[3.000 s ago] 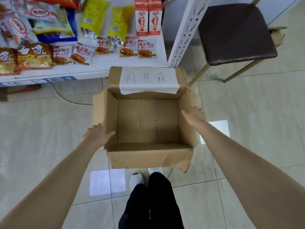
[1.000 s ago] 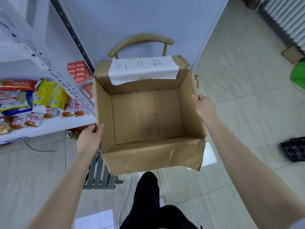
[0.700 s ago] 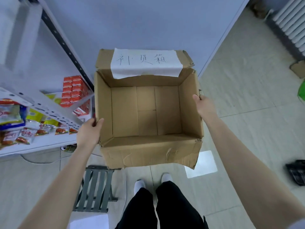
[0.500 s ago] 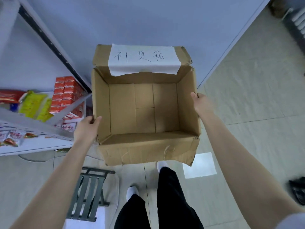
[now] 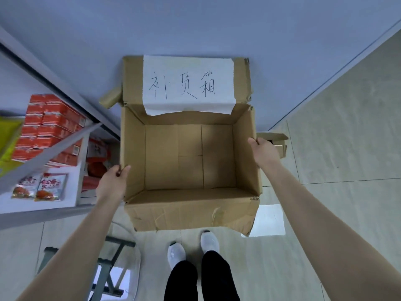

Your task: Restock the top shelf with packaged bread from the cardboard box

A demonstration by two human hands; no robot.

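- The left hand [image 5: 112, 183] grips the top edge of the left wall of the cardboard box [image 5: 191, 211]. Its thumb hooks over the rim to the inside and its fingers curl against the outside.
- The right hand [image 5: 264, 152] grips the right wall's rim in the same way, with the thumb on the edge and the fingers wrapped down the outer face. It sits further from the body than the left hand.
- The box hangs between the two hands, off the floor and with its open top facing up. Its inner floor shows only plain cardboard flaps.
- Beyond both hands, the box's far flap stands up and carries a white paper label [image 5: 188, 83] with handwritten characters.
- The near wall of the box, between the forearms, is creased and torn at its lower right corner.
- Below the hands, two white shoes [image 5: 176, 254] stand on the tiled floor [image 5: 347, 148].
- Below the left forearm stands a grey step stool [image 5: 108, 268].
- Outward from the left hand is a white shelf unit [image 5: 54, 155]. It holds stacked red cartons [image 5: 52, 127], yellow packs [image 5: 8, 135] at the picture's edge, and two snack packets [image 5: 51, 186] lying flat.
- Just beyond the right hand, a small cardboard carton [image 5: 275, 137] rests by the wall [image 5: 195, 25].
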